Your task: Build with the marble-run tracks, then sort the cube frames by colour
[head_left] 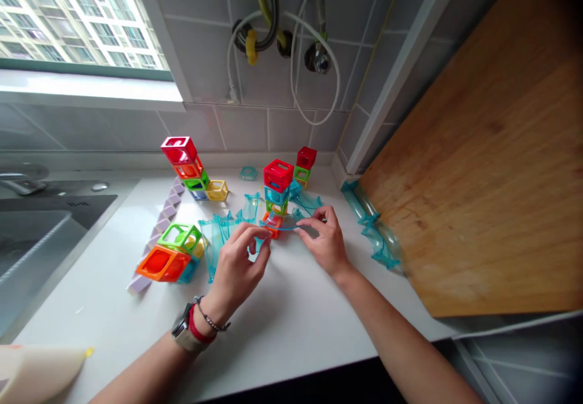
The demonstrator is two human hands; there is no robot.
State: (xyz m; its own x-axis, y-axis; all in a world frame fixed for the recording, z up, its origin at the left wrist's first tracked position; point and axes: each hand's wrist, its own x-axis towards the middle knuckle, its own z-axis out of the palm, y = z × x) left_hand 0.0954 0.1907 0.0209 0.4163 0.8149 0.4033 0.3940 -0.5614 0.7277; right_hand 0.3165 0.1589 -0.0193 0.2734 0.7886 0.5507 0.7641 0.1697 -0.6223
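Note:
Between my two hands a translucent blue curved track piece (286,228) is held level above the counter. My left hand (241,264) pinches near its left end, fingertips close together. At the other end, thumb and fingers of my right hand (327,243) are closed on it. Just behind the piece stands a tower of cube frames with a red cube (278,175) on top, a blue cube (276,195) and a green one below. An orange-red cube (272,224) sits at the tower's front, partly hidden by the track piece.
More blue track pieces (212,249) lie left of my hands; others (371,225) rest by the wooden board (492,149). Stacked cubes (184,164) stand at the back left, orange and green cubes (164,263) nearer. A sink (54,234) is at far left.

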